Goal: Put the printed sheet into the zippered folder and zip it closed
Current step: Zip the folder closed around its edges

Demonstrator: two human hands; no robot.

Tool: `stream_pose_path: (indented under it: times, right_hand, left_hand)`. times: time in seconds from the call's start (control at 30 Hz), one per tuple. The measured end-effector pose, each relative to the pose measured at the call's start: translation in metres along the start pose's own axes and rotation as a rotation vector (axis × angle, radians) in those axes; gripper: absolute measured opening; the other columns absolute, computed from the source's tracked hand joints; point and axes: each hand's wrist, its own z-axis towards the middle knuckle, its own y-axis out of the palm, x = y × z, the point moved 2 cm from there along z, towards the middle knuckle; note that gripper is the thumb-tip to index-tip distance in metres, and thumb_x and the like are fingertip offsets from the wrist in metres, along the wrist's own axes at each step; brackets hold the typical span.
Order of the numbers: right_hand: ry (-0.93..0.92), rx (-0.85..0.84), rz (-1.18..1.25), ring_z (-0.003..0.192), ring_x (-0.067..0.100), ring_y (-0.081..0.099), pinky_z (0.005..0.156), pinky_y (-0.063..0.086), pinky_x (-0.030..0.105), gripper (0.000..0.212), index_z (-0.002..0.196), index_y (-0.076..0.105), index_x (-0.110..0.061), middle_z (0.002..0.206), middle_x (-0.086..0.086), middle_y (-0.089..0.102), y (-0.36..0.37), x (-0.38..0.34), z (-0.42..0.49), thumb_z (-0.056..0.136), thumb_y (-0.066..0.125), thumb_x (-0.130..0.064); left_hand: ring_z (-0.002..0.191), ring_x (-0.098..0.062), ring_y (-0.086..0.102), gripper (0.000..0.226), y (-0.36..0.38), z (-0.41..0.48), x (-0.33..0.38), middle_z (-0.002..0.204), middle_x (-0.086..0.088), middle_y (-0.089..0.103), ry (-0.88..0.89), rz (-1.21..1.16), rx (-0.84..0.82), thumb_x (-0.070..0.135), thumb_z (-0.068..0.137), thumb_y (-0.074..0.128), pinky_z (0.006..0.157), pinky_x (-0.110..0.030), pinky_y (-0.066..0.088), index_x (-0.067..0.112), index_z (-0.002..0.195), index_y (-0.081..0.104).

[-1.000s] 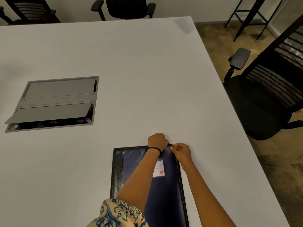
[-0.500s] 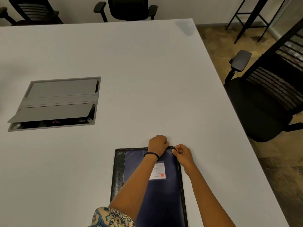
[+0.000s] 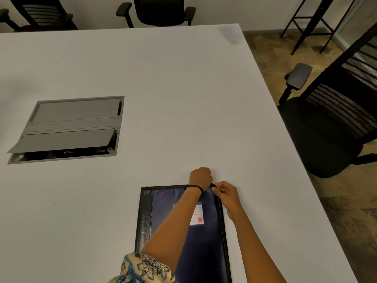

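Observation:
A dark navy zippered folder (image 3: 163, 209) with a black spine and a white label (image 3: 197, 216) lies flat at the near edge of the white table (image 3: 183, 99). My left hand (image 3: 201, 177) is fisted over the folder's far right corner. Beside it, my right hand (image 3: 226, 194) pinches the zipper at that same corner. The zipper pull is hidden by my fingers. The printed sheet is not visible.
A grey cable box (image 3: 67, 127) is set into the table at left, its near flap raised. A black mesh chair (image 3: 336, 111) stands off the table's right edge. Other chairs (image 3: 161, 11) stand behind the far edge.
Both hands stay at the folder's far right corner. The view has shifted slightly; the hands' grip looks the same.

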Motion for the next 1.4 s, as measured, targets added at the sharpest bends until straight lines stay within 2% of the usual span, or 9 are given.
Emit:
stream_pose_path:
  times: [0.07, 0.13, 0.4, 0.6, 0.73, 0.83, 0.9, 1.0, 1.4]
  right_hand:
    - [0.006, -0.002, 0.029, 0.08, 0.021, 0.061, 0.069, 0.05, 0.02, 0.007, 0.089, 0.066, -0.006, 0.086, 0.009, 0.067, -0.001, 0.001, -0.001, 0.082, 0.066, -0.007]
    - [0.005, 0.006, 0.034, 0.08, 0.021, 0.062, 0.07, 0.05, 0.02, 0.007, 0.089, 0.067, -0.008, 0.086, 0.009, 0.068, -0.001, 0.001, 0.0, 0.081, 0.067, -0.008]
    - [-0.011, 0.008, 0.015, 0.074, 0.018, 0.061, 0.068, 0.051, 0.02, 0.004, 0.082, 0.066, -0.011, 0.08, 0.006, 0.066, -0.001, 0.004, 0.001, 0.08, 0.068, -0.009]
    - [-0.013, 0.027, 0.019, 0.076, 0.021, 0.062, 0.069, 0.051, 0.022, 0.003, 0.085, 0.066, -0.009, 0.082, 0.009, 0.068, 0.0, 0.005, 0.001, 0.082, 0.066, -0.009]
    - [-0.013, 0.014, 0.029, 0.076, 0.021, 0.062, 0.068, 0.051, 0.021, 0.004, 0.085, 0.066, -0.01, 0.081, 0.008, 0.067, -0.001, 0.005, 0.002, 0.082, 0.066, -0.008]
    - [-0.015, -0.009, 0.034, 0.077, 0.018, 0.061, 0.068, 0.05, 0.019, 0.008, 0.089, 0.066, -0.007, 0.083, 0.007, 0.067, -0.003, 0.005, 0.002, 0.081, 0.067, -0.009]
    - [-0.005, -0.021, 0.037, 0.078, 0.018, 0.061, 0.07, 0.05, 0.021, 0.008, 0.089, 0.065, -0.007, 0.084, 0.007, 0.067, -0.003, 0.005, 0.003, 0.081, 0.067, -0.009]
    - [-0.002, -0.041, 0.052, 0.079, 0.019, 0.061, 0.072, 0.051, 0.022, 0.005, 0.085, 0.065, -0.01, 0.084, 0.007, 0.067, -0.005, 0.005, 0.003, 0.081, 0.067, -0.009]
    - [-0.021, -0.063, 0.066, 0.079, 0.017, 0.061, 0.067, 0.048, 0.018, 0.011, 0.079, 0.064, -0.019, 0.081, 0.001, 0.066, -0.005, 0.005, 0.002, 0.081, 0.068, -0.008]
  left_hand:
    - [0.103, -0.033, 0.063, 0.027, 0.002, 0.004, 0.006, 0.113, -0.019, 0.066, 0.027, 0.06, -0.015, 0.008, 0.096, 0.038, 0.063, -0.028, 0.044, -0.002, 0.103, 0.063]
    - [0.104, -0.032, 0.063, 0.028, 0.005, 0.007, 0.008, 0.114, -0.018, 0.066, 0.043, 0.129, -0.03, 0.005, 0.096, 0.037, 0.055, -0.024, 0.036, -0.003, 0.107, 0.062]
    - [0.107, -0.033, 0.062, 0.032, -0.006, 0.01, -0.006, 0.117, -0.018, 0.066, 0.015, 0.18, -0.168, 0.015, 0.097, 0.038, 0.088, -0.036, 0.049, -0.003, 0.111, 0.061]
    - [0.103, -0.035, 0.062, 0.029, -0.003, 0.011, 0.011, 0.113, -0.022, 0.067, 0.057, 0.052, -0.192, 0.013, 0.097, 0.038, 0.084, -0.038, 0.05, -0.002, 0.096, 0.063]
    - [0.091, -0.035, 0.063, 0.035, 0.001, 0.013, 0.011, 0.106, -0.023, 0.069, 0.06, 0.031, -0.179, 0.012, 0.093, 0.043, 0.068, -0.033, 0.042, 0.008, 0.058, 0.045]
    - [0.077, -0.03, 0.056, 0.032, 0.0, 0.015, -0.005, 0.077, -0.015, 0.065, 0.022, -0.034, -0.16, 0.014, 0.09, 0.048, 0.059, -0.029, 0.04, 0.008, 0.059, 0.047]
    - [0.066, -0.023, 0.045, 0.041, 0.0, 0.014, -0.015, 0.055, -0.002, 0.044, -0.012, -0.061, -0.15, 0.015, 0.09, 0.049, 0.048, -0.025, 0.027, 0.014, 0.051, 0.034]
    - [0.049, -0.016, 0.033, 0.044, -0.004, 0.01, -0.027, 0.052, 0.002, 0.035, -0.058, -0.089, -0.14, 0.015, 0.088, 0.049, 0.045, -0.023, 0.023, 0.017, 0.049, 0.03]
    - [0.056, -0.016, 0.042, 0.041, -0.014, -0.011, -0.077, 0.053, 0.006, 0.043, -0.162, -0.156, -0.086, 0.017, 0.086, 0.052, 0.047, -0.02, 0.027, 0.022, 0.048, 0.036]
